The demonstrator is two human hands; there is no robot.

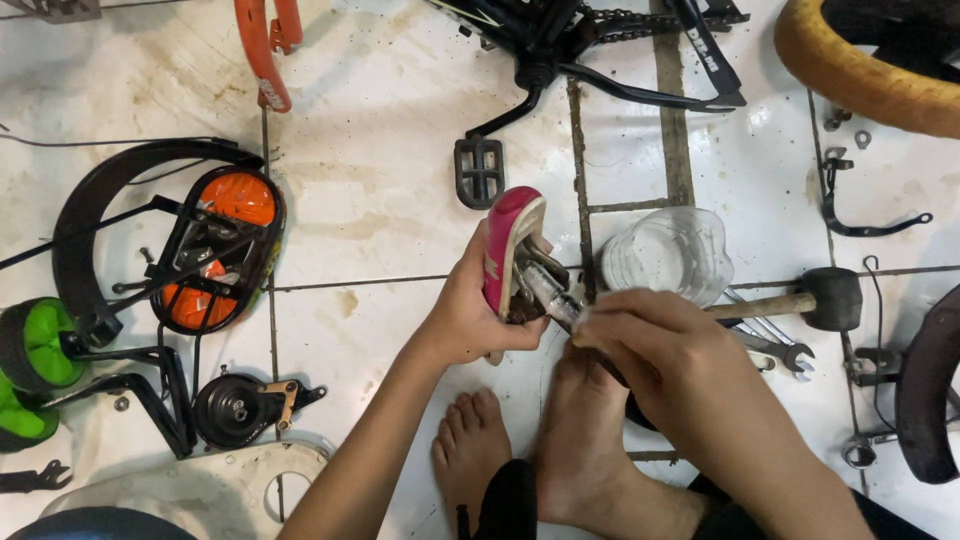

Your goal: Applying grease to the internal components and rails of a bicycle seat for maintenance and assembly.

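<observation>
here, pink bicycle saddle [507, 240] on edge, metal underside showing, left hand [470, 310] gripping it, right hand [655, 335] closed around its seat post [555, 298]

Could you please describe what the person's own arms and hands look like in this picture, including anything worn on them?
Both arms are bare up to the picture's edge, with no sleeves in view. The left hand and right hand wear no gloves, and no rings, watch or bracelets show. The fingers are bare too.

Left hand [470, 315] grips pink bike saddle [508, 250] on edge; right hand [665, 345] on its seatpost [553, 297]. Mallet [815, 298], wrenches [775, 345], clear container [668, 255] just beside on floor [390, 170].
</observation>
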